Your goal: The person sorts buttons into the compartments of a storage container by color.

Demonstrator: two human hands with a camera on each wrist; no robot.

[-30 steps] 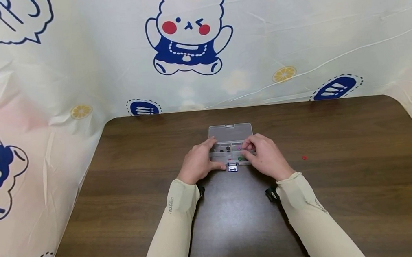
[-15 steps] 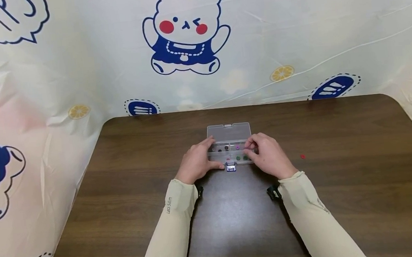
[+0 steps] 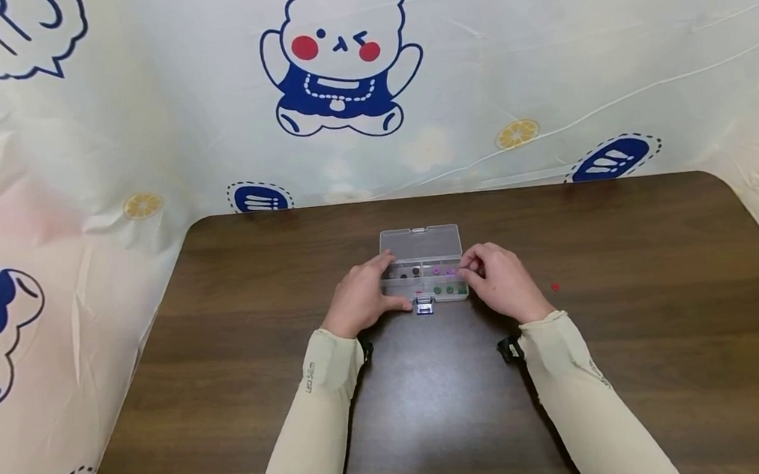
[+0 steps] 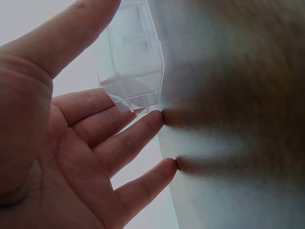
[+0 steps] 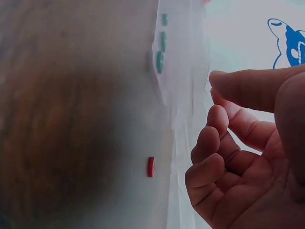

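Observation:
A clear plastic compartment box (image 3: 422,289) lies with its lid (image 3: 420,243) raised at the back and a latch flap (image 3: 424,306) at the front. My left hand (image 3: 360,296) grips its left end, thumb along the front and fingers at the back. Small dark pieces (image 3: 416,272), purple pieces (image 3: 436,271) and green pieces (image 3: 450,289) sit in separate compartments. At the box's right edge is my right hand (image 3: 504,280), thumb and index tips together, other fingers curled. The right wrist view shows nothing between those fingertips (image 5: 219,78).
A small red piece (image 3: 555,287) lies on the brown wooden table (image 3: 635,365), right of my right hand. A printed white curtain (image 3: 466,139) hangs behind the table and along its left side.
My right hand has moved rightward along the box to its right edge, uncovering more green and purple pieces. My left hand keeps its hold on the box. The head view has shifted slightly.

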